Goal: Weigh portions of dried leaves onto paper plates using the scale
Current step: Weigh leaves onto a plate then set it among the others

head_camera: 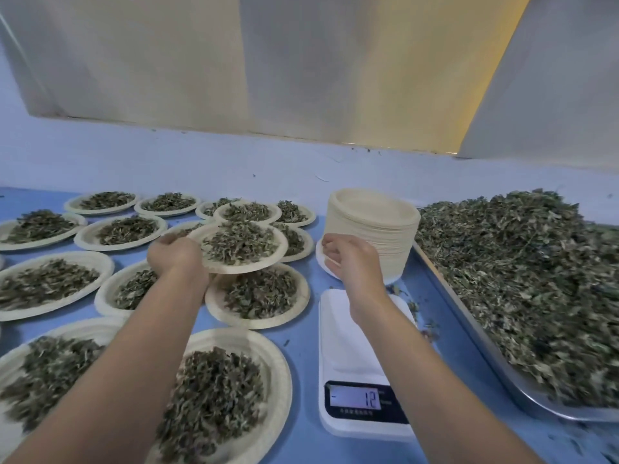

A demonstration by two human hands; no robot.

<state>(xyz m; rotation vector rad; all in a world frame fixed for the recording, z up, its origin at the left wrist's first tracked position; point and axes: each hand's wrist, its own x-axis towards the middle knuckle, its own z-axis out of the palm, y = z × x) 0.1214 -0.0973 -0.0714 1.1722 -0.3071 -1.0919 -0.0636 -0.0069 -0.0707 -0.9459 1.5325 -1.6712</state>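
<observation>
Left hand gripped filled plate mid-frame; right hand curled at plate stack, hold unclear; bare scale beneath right wrist.

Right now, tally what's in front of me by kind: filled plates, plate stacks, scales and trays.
Leaf-filled paper plates: 15 in clear view, one held by the left hand
Stack of empty paper plates: 1
Digital scale: 1
Metal tray of dried leaves: 1
Total: 18
</observation>
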